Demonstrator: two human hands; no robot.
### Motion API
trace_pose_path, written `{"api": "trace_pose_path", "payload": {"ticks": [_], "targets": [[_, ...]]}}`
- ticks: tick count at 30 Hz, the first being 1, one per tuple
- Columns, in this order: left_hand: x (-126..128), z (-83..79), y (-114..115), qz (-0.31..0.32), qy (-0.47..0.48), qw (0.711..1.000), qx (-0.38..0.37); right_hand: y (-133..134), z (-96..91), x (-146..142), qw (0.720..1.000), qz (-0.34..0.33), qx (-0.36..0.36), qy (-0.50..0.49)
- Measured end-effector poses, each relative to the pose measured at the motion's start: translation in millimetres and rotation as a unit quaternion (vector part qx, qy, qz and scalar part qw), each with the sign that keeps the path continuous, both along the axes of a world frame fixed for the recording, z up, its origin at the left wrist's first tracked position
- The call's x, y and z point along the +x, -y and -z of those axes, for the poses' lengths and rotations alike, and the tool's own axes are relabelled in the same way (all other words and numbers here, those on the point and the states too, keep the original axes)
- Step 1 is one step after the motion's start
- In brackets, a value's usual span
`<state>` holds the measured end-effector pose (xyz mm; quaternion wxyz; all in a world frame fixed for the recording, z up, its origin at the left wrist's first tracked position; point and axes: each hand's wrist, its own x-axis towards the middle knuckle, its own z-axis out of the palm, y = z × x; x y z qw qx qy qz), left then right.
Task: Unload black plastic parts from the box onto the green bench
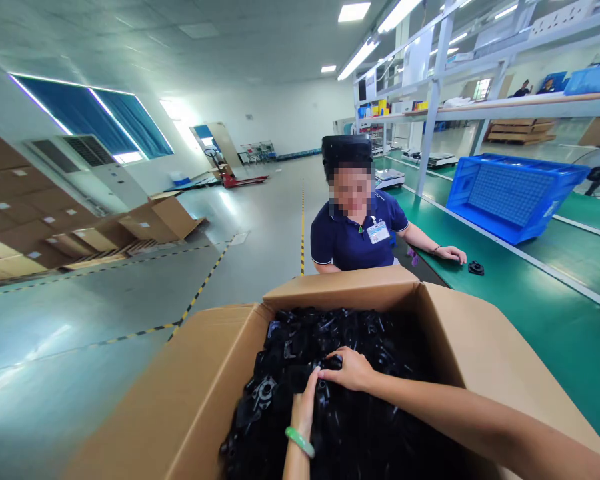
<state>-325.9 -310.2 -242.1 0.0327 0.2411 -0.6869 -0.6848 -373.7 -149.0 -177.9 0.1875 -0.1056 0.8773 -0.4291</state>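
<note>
Behind stretch a grey floor (275, 233) and one green bench (520, 287). Black parts (290, 347), too many to count, lie in one open cardboard box (345, 285). Over them two hands meet: the right hand (353, 369) half-curled around one dark piece (334, 362), the left hand (305, 398) extended, its grip unclear. Beyond: one co-worker (353, 247), one blue crate (510, 197).

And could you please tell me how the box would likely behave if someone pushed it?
The box would probably be heavy to push, since black parts fill much of it. Its cardboard flaps stand open, so they may bend. The black parts, heaped loose, might shift.
</note>
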Motion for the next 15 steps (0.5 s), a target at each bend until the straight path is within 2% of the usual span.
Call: {"api": "trace_pose_path", "payload": {"ticks": [3, 5, 11, 13, 15], "targets": [[2, 3.2, 1, -0.017, -0.002, 1.0, 0.006, 1, -1.8, 3, 1.0, 0.008, -0.011, -0.001], [6, -4.2, -2, -0.027, 0.009, 0.999, 0.015, 1, -2.9, 5, 1.0, 0.016, -0.025, 0.009], [18, -54.1, -23, -0.085, 0.085, 0.987, 0.108, 6, -11.0, 12, 0.992, 0.052, -0.111, 0.021], [18, -70.2, -32, -0.084, 0.082, 0.986, 0.116, 5, -16.2, 15, 0.987, 0.072, -0.145, 0.019], [18, -83.0, -39, -0.067, 0.071, 0.991, 0.086, 1, -21.7, 18, 0.98, 0.09, -0.177, 0.014]]}}
